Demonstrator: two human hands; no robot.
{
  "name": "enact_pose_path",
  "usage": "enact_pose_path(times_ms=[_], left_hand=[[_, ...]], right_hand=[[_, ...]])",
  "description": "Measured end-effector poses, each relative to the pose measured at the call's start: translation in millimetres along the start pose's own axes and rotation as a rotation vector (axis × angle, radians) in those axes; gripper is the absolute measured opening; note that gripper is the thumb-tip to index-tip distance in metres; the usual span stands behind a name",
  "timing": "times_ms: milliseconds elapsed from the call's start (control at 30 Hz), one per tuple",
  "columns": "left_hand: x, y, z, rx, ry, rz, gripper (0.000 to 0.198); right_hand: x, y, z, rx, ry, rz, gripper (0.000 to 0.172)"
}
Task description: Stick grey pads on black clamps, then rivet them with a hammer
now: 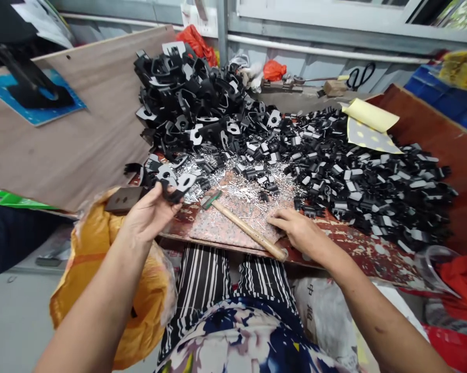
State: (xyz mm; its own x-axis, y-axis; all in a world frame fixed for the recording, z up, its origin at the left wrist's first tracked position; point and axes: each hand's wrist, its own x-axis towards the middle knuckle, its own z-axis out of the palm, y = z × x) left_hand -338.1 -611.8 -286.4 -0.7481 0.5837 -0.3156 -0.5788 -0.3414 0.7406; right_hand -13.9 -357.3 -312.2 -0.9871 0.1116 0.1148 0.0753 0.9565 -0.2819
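Note:
My left hand (150, 212) is closed around a black bracket with a white face (178, 187), held just off the near left corner of the worktable (357, 248). My right hand (295, 228) rests on a speckled mat (233, 217), fingers bent and pinching at small silver rivets (252, 194) scattered there; what is in the pinch I cannot make out. A wooden-handled hammer (243, 225) lies on the mat between my hands.
A tall heap of large black brackets (186, 98) rises at the back left. Smaller black clips (373, 181) spread across the right. A yellow sack (101, 243) hangs at the left, a plywood board (62, 129) leans behind it, and yellow sheets (369, 122) lie at the back right.

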Motion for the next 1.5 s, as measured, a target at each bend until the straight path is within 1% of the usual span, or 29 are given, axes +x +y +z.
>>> enact_pose_path(times_ms=[67,133,200,233,267,333,400,500,667,733,800,833,867,933,967,1000,1033,1100,1167,1200,1267,1333,1400,1433,1467,1500], left_hand=[[-23,-11,8.8,0.108,-0.060,-0.033,0.019],[-51,-33,16.8,0.219,-0.156,-0.071,0.026],[-77,-59,25.8,0.308,-0.227,-0.104,0.028],[-88,-73,30.9,0.329,-0.247,-0.112,0.028],[-97,-85,36.3,0.332,-0.261,-0.118,0.027],[-109,-104,47.1,0.293,-0.278,-0.129,0.025],[-114,-114,55.7,0.239,-0.288,-0.138,0.024],[-113,-115,61.6,0.201,-0.305,-0.115,0.024],[-109,-109,56.8,0.228,-0.334,-0.089,0.022],[-107,-109,52.0,0.251,-0.338,-0.066,0.022],[-104,-108,45.4,0.291,-0.328,-0.026,0.023],[-103,-106,41.4,0.317,-0.326,-0.010,0.023],[-102,-104,36.9,0.344,-0.331,0.001,0.022],[-99,-99,27.2,0.388,-0.368,-0.003,0.021],[-98,-97,22.2,0.397,-0.383,-0.012,0.021],[-97,-95,17.4,0.394,-0.385,-0.024,0.021],[-96,-93,13.1,0.381,-0.368,-0.037,0.021],[-95,-90,6.5,0.340,-0.288,-0.060,0.021],[-96,-88,2.9,0.305,-0.200,-0.075,0.023],[-96,-88,2.1,0.294,-0.170,-0.079,0.025],[-98,-87,1.7,0.297,-0.143,-0.085,0.027],[-99,-86,1.7,0.323,-0.135,-0.074,0.028],[-100,-86,1.4,0.403,-0.131,-0.017,0.026],[-99,-86,1.4,0.477,-0.128,0.052,0.024],[-99,-86,1.7,0.583,-0.126,0.153,0.022],[-98,-86,2.6,0.718,-0.126,0.282,0.020]], right_hand=[[-2,1,0,-0.004,0.073,0.085,0.046],[-1,-6,-3,-0.014,0.242,0.167,0.037],[5,-24,-7,0.050,0.449,0.195,0.029],[10,-36,-8,0.115,0.532,0.188,0.027],[16,-49,-7,0.194,0.587,0.169,0.024],[28,-74,-2,0.338,0.622,0.123,0.022],[38,-93,6,0.413,0.625,0.103,0.022],[47,-107,16,0.468,0.647,0.116,0.026],[49,-111,24,0.478,0.663,0.083,0.030],[46,-116,26,0.526,0.642,0.078,0.029],[42,-121,27,0.638,0.571,0.099,0.028],[40,-123,26,0.706,0.508,0.110,0.029],[39,-124,24,0.769,0.436,0.111,0.031],[42,-118,17,0.839,0.254,0.068,0.034],[47,-112,12,0.828,0.165,0.039,0.034],[55,-103,7,0.774,0.108,0.019,0.033],[65,-93,3,0.675,0.094,0.014,0.032],[92,-71,-2,0.375,0.165,0.049,0.028],[120,-50,-2,0.056,0.241,0.063,0.025],[134,-41,0,-0.065,0.236,0.036,0.023],[156,-30,7,-0.211,0.163,-0.073,0.021],[168,-26,13,-0.250,0.100,-0.192,0.023],[168,-28,14,-0.162,0.122,-0.252,0.023],[164,-33,13,-0.063,0.166,-0.248,0.020],[157,-39,11,0.060,0.221,-0.221,0.018],[147,-48,9,0.191,0.269,-0.172,0.015]])
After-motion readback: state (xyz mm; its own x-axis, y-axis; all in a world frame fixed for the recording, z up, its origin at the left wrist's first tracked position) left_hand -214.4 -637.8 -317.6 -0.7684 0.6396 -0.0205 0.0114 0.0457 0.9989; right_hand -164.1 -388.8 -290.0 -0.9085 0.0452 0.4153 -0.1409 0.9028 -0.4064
